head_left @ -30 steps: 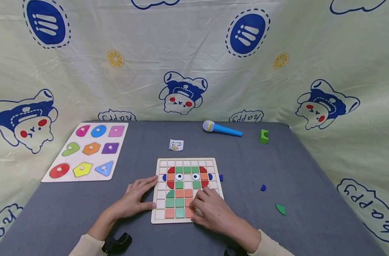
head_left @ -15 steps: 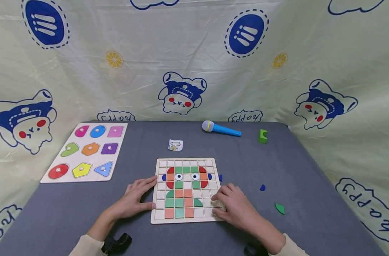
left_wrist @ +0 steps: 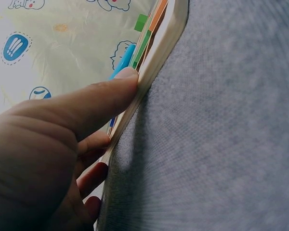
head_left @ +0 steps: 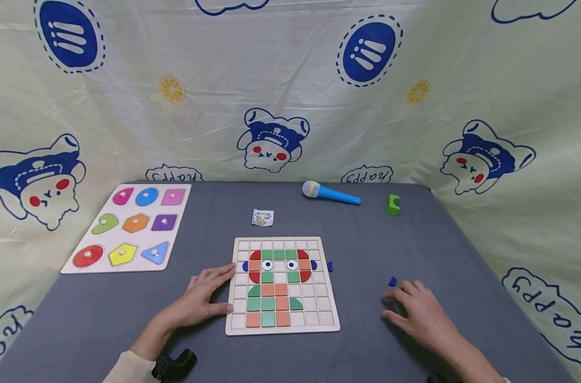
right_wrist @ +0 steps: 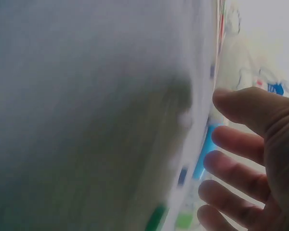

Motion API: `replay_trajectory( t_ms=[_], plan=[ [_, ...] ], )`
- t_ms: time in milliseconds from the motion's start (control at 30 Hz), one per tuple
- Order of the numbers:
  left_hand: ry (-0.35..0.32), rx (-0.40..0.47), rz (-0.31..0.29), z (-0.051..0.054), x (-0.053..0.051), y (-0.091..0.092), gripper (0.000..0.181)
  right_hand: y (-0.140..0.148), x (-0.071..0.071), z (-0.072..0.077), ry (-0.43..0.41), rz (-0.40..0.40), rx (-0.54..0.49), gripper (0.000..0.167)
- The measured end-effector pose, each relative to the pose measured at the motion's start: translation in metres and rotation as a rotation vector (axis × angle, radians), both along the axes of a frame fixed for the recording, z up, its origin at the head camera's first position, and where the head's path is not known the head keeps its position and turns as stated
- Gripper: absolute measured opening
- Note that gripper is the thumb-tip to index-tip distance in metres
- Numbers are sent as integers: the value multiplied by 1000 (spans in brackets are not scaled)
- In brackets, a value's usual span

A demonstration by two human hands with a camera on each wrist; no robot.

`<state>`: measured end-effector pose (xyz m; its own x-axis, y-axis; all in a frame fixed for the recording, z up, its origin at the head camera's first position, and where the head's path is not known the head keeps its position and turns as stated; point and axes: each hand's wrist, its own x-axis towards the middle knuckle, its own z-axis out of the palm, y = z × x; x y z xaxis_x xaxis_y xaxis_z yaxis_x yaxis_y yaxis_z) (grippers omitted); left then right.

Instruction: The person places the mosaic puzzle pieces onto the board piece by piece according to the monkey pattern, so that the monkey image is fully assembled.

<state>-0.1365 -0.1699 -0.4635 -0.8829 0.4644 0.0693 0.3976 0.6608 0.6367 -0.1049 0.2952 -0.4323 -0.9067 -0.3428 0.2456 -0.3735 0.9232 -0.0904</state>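
A mosaic puzzle board (head_left: 311, 304) lies flat, its square cells partly filled with green, orange and red tiles, blue pieces and two eye tiles. My left hand (head_left: 199, 297) touches its left edge with thumb and fingertips, fingers fairly straight; the left wrist view shows the thumb (left_wrist: 106, 98) against the edge. To the right of the board, my right hand (head_left: 421, 314) hovers over the cloth with fingers apart and nothing held. Just beyond its fingertips lies a small blue piece (head_left: 393, 281). A green quarter-round tile (right_wrist: 155, 219) shows in the right wrist view; the hand hides it in the head view.
A shape-knob puzzle board (head_left: 146, 234) lies at the far left. Behind the mosaic board are a small picture card (head_left: 263, 217), a blue toy microphone (head_left: 335, 194) and a green notched block (head_left: 393, 205). Another blue piece (head_left: 330, 266) lies by the board's right edge.
My right hand has let go of a green quarter-round tile in a lower cell and moved right, off the board, to beside the blue piece. My left hand has stayed put.
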Motion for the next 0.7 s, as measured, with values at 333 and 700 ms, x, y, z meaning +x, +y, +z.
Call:
replay_trajectory(
  t_ms=[333,700],
  plan=[
    [-1,1,-2,0,0,0,78,45,8,-4,-91,-158,48,29],
    [-6,8,0,0,0,1,77,63,13,-7,-117,-178,61,30]
  ],
)
